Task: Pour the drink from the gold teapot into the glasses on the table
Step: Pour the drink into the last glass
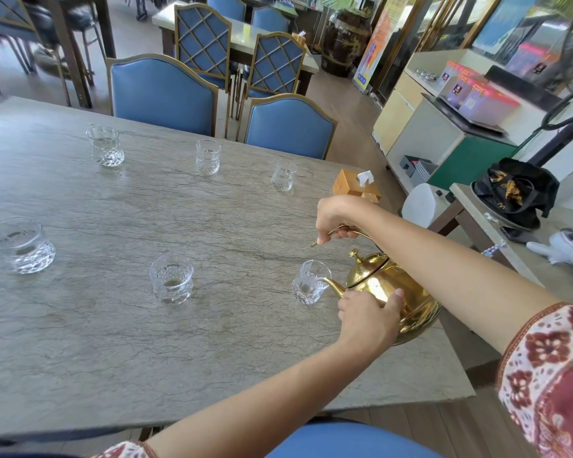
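Six glasses on the table (113, 325); at lower right, right hand (336, 219) grips gold teapot (394, 292) handle, left hand (368, 317) cups its body

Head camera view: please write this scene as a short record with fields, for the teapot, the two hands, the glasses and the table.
teapot: gold teapot, tilted, spout at the rim of the nearest glass
right hand: right hand grips the handle from above
left hand: left hand supports the body near the spout
glasses: six on the table, in two rows of three
nearest glass contents: too unclear to tell
table: grey stone-look table
also on table: wooden tissue box at the far right edge
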